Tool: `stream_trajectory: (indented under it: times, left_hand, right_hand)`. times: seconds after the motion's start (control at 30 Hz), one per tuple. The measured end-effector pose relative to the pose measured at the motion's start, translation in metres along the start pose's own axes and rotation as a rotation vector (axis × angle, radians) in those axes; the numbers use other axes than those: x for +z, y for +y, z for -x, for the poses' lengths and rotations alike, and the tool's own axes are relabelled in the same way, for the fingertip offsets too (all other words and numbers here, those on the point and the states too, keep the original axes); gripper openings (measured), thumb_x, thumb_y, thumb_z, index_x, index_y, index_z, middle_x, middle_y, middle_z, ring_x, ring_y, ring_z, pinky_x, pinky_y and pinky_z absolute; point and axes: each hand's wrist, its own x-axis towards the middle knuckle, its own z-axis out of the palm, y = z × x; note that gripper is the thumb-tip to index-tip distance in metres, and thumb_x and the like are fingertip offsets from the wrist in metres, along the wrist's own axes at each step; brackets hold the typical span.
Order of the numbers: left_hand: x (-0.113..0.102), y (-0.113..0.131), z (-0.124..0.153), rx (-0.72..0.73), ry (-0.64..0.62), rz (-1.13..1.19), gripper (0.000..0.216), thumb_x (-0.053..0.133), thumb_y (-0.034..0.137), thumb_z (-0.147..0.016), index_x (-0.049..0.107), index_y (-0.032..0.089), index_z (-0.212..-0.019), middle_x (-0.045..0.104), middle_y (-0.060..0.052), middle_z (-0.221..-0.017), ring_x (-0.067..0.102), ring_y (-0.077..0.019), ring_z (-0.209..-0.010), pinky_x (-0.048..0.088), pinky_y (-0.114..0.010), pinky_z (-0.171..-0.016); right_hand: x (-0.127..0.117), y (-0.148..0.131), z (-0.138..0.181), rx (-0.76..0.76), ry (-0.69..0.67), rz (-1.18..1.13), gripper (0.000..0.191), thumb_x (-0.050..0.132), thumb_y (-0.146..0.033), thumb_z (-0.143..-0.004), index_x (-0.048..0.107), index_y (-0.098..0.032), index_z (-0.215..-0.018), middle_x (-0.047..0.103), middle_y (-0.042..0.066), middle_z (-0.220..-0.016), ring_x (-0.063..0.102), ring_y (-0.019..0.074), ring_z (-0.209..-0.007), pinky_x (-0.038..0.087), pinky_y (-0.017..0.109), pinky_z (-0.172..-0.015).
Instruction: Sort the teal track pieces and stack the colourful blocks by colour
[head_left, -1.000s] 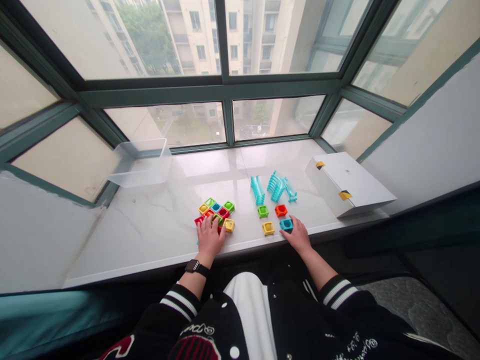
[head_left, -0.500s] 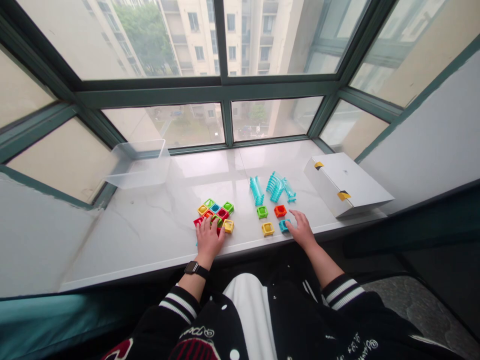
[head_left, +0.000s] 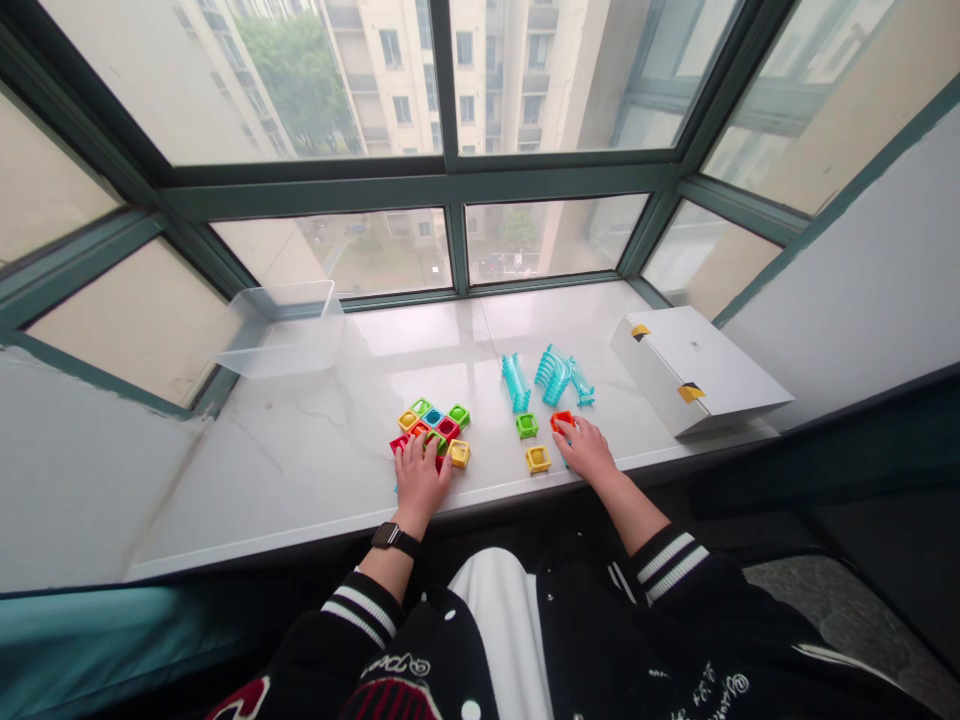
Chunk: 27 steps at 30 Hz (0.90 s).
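Observation:
My left hand [head_left: 422, 481] lies over the near side of a cluster of coloured toy blocks [head_left: 433, 417], its fingers spread and resting on them. The cluster mixes red, yellow, green and blue cube-like pieces; the hand hides some of them. A yellow block [head_left: 459, 454] sits by its thumb. Over on the right, my right hand [head_left: 588, 451] reaches across the near edge of an orange-red block [head_left: 561, 420], fingers stretched out and apparently touching it. Beneath that hand a blue block is almost wholly hidden. Just left of it are a green block [head_left: 526, 425] and a yellow block [head_left: 538, 459].
Behind the blocks lie a straight translucent turquoise track piece [head_left: 515, 382] and curved turquoise pieces [head_left: 553, 375]. A clear plastic bin [head_left: 292, 350] stands at the back left, a white box [head_left: 701, 365] at the right. Windows border the white sill [head_left: 300, 480].
My right hand has moved left and slightly forward, from beside the blue block to over it and onto the orange-red one. My left hand stays on the cluster.

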Motion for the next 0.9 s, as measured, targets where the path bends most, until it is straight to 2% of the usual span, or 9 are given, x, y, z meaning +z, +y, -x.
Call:
stream_trajectory:
  times: [0.17, 0.33, 0.47, 0.57, 0.67, 0.77, 0.9]
  left_hand:
    - [0.001, -0.001, 0.000, 0.006, 0.003, -0.020, 0.050, 0.050, 0.044, -0.101, 0.065, 0.019, -0.142, 0.050, -0.017, -0.160, 0.039, -0.0381, -0.152, 0.018, -0.059, -0.131]
    - [0.003, -0.002, 0.000, 0.015, 0.026, -0.047, 0.049, 0.050, 0.044, -0.101, 0.065, 0.019, -0.141, 0.052, -0.015, -0.159, 0.041, -0.0371, -0.150, 0.021, -0.058, -0.131]
    - [0.005, -0.003, 0.001, 0.027, 0.046, -0.065, 0.048, 0.051, 0.044, -0.101, 0.066, 0.020, -0.140, 0.053, -0.015, -0.158, 0.043, -0.0374, -0.149, 0.023, -0.059, -0.130]
    - [0.007, -0.004, 0.001, 0.031, 0.054, -0.058, 0.047, 0.051, 0.045, -0.102, 0.066, 0.021, -0.139, 0.053, -0.015, -0.158, 0.044, -0.0376, -0.149, 0.023, -0.060, -0.129]
    - [0.008, -0.004, 0.000, 0.027, 0.056, -0.043, 0.047, 0.052, 0.045, -0.101, 0.065, 0.021, -0.139, 0.053, -0.015, -0.158, 0.044, -0.0374, -0.149, 0.023, -0.060, -0.129]
    - [0.008, -0.004, 0.000, 0.023, 0.058, -0.034, 0.047, 0.052, 0.044, -0.101, 0.065, 0.020, -0.139, 0.054, -0.016, -0.157, 0.043, -0.0383, -0.149, 0.022, -0.060, -0.130]
    - [0.008, -0.003, 0.000, 0.020, 0.056, -0.004, 0.047, 0.053, 0.044, -0.100, 0.066, 0.019, -0.137, 0.054, -0.017, -0.156, 0.042, -0.0396, -0.150, 0.019, -0.061, -0.130]
  right_hand:
    - [-0.006, -0.007, 0.000, 0.002, -0.025, 0.072, 0.043, 0.058, -0.048, -0.100, 0.071, -0.034, -0.138, 0.061, 0.014, -0.144, 0.058, 0.0375, -0.128, 0.047, 0.058, -0.109]
    - [-0.018, -0.020, 0.000, 0.056, -0.145, 0.195, 0.048, 0.049, -0.050, -0.105, 0.063, -0.033, -0.147, 0.055, 0.013, -0.153, 0.054, 0.0342, -0.134, 0.043, 0.051, -0.113]
    - [-0.022, -0.024, 0.001, 0.054, -0.158, 0.198, 0.048, 0.048, -0.049, -0.105, 0.063, -0.032, -0.148, 0.054, 0.015, -0.153, 0.054, 0.0350, -0.135, 0.042, 0.051, -0.113]
    - [-0.021, -0.022, 0.002, 0.048, -0.103, 0.149, 0.049, 0.053, -0.049, -0.103, 0.064, -0.029, -0.146, 0.050, 0.017, -0.156, 0.050, 0.0375, -0.139, 0.042, 0.054, -0.114]
    - [-0.019, -0.021, 0.002, -0.021, 0.032, 0.039, 0.049, 0.055, -0.045, -0.101, 0.065, -0.025, -0.145, 0.048, 0.018, -0.155, 0.047, 0.0379, -0.142, 0.042, 0.055, -0.116]
    - [-0.019, -0.026, 0.002, -0.125, 0.137, -0.090, 0.046, 0.055, -0.041, -0.100, 0.068, -0.021, -0.139, 0.055, 0.018, -0.146, 0.051, 0.0362, -0.138, 0.043, 0.056, -0.118]
    - [-0.020, -0.050, 0.007, -0.278, 0.168, -0.231, 0.037, 0.057, -0.034, -0.099, 0.072, -0.022, -0.131, 0.063, 0.016, -0.135, 0.057, 0.0337, -0.130, 0.045, 0.056, -0.116]
